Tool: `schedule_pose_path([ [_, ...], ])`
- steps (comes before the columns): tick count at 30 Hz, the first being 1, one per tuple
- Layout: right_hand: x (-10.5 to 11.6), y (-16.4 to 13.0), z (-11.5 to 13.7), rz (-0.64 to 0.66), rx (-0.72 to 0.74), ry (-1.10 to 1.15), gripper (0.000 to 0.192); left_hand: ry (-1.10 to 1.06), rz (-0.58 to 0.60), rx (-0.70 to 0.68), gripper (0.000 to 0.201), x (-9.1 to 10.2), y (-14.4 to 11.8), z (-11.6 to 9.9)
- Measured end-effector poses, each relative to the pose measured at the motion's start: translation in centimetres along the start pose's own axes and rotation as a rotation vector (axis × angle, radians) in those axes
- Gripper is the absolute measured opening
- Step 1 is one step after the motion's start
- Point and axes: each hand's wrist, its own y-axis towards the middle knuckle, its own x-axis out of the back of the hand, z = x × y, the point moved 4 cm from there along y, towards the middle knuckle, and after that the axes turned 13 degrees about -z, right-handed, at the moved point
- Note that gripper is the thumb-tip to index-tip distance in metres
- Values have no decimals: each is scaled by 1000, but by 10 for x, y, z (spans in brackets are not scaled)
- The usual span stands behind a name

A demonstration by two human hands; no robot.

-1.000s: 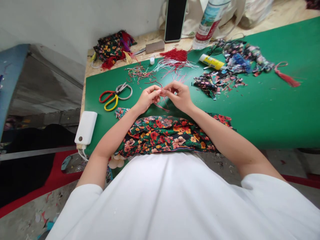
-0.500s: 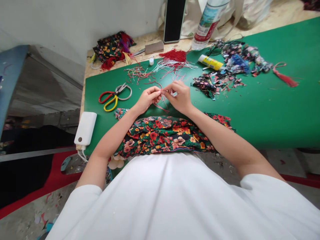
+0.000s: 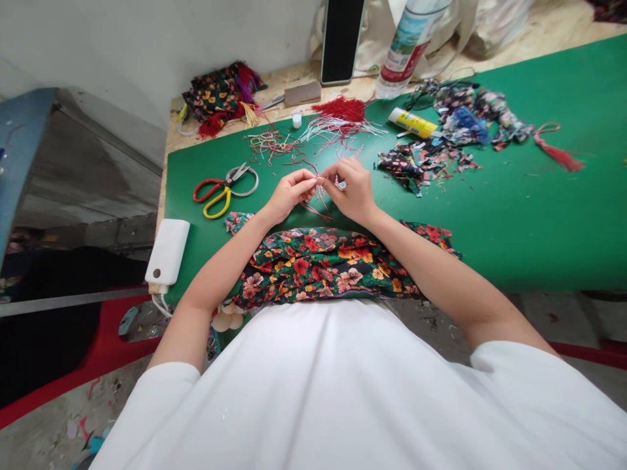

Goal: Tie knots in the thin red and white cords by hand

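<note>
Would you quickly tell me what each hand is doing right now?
Left hand: pinched shut on the red cord.
Right hand: pinched on the same cord.

Left hand (image 3: 288, 195) and right hand (image 3: 351, 189) pinch thin red cord (image 3: 317, 210) above green table (image 3: 514, 215); scissors (image 3: 223, 187) left, floral cloth (image 3: 328, 261) near body.

On the tabletop (image 3: 539, 222), the left hand (image 3: 287, 196) and right hand (image 3: 353, 190) meet near the middle, pinching a thin cord (image 3: 318, 209) between them. A folded cloth (image 3: 328, 264) lies at the near edge, under both forearms. The scissors (image 3: 223, 188) lie left of the hands, and a power bank (image 3: 166, 251) sits at the near left corner. A heap of cords (image 3: 337, 121) lies behind the hands, with a glue stick (image 3: 414, 122) and fabric scraps (image 3: 431, 156) to its right.
</note>
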Motion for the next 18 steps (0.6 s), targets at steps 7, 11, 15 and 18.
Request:
schedule_pose_path([
  [7, 0, 0, 0, 12, -2, 2, 32, -4, 27, -25, 14, 0, 1, 1],
  [11, -1, 0, -1, 17, -11, 3, 31, 0, 41, -45, 14, 0, 0, 1],
  [15, -1, 0, -1, 10, -12, 3, 32, 21, 32, -37, 14, 0, 0, 1],
  [18, -1, 0, -1, 10, -17, 9, 32, 23, 38, -41, 13, 1, 0, 2],
])
